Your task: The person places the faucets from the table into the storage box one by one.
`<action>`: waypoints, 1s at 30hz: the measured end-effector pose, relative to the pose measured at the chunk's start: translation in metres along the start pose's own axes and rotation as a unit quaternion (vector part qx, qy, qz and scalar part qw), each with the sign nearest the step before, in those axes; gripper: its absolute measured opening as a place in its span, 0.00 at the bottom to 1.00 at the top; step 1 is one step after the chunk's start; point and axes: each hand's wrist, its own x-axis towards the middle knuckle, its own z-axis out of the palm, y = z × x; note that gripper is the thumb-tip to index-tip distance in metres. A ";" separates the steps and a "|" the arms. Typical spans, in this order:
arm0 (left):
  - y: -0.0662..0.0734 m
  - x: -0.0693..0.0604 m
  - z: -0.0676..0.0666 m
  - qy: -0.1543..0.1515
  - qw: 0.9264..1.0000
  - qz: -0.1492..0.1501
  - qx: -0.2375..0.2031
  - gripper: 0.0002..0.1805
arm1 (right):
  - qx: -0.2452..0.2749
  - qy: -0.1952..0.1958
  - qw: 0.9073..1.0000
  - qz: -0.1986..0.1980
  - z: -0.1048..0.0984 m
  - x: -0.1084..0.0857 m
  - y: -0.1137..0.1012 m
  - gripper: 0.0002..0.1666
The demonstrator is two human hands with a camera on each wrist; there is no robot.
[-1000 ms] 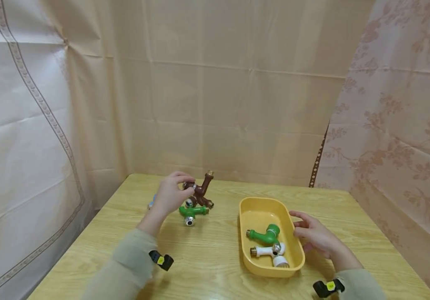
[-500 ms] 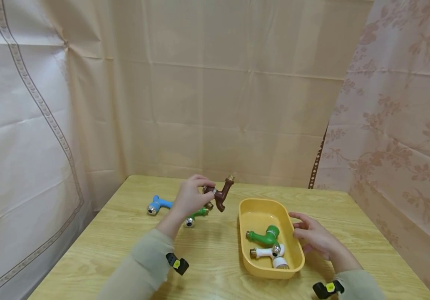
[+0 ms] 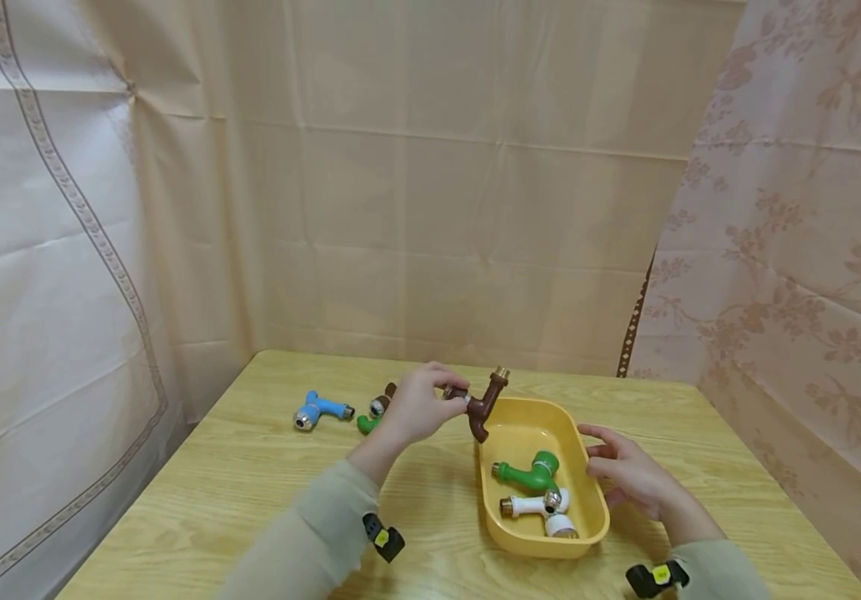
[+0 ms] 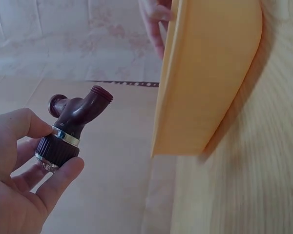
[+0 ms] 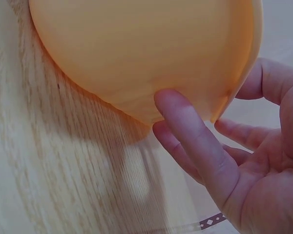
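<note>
My left hand (image 3: 422, 407) pinches a brown water tap (image 3: 484, 407) by its ribbed knob, thumb and fingers around it. The tap hangs in the air over the far left rim of a yellow tub (image 3: 496, 533). Its brass threaded end points up and its spout points down. In the left wrist view the brown tap (image 4: 78, 114) is apart from the tub wall (image 4: 210, 83). On the tub's right side my right hand (image 3: 636, 477) holds the rim, thumb over the edge and fingers against the outer wall (image 5: 136, 53).
In the tub lie a green tap (image 3: 531, 475) and a white tap (image 3: 531, 505). A blue tap (image 3: 317, 408) lies on the wooden table (image 3: 250, 492) at left. Behind my left hand, another green tap (image 3: 367, 425) and a brown tap (image 3: 381, 402) are partly hidden. Curtains surround the table.
My left hand has lifted the brown tap off the group at left and carried it right to the tub. The blue tap has come into full view. My right hand and the tub stay put.
</note>
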 end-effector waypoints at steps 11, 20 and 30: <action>0.009 0.003 0.023 -0.028 0.999 -0.020 0.001 0.10 | -0.003 -0.001 1.000 -0.002 0.001 0.000 -0.001 0.48; 0.016 0.007 0.041 -0.052 0.998 -0.029 -0.001 0.11 | 0.000 -0.002 1.000 -0.004 0.000 0.001 0.001 0.48; 0.022 0.009 0.064 -0.072 0.995 -0.061 -0.039 0.07 | 0.007 -0.008 1.000 -0.007 0.000 -0.001 0.000 0.48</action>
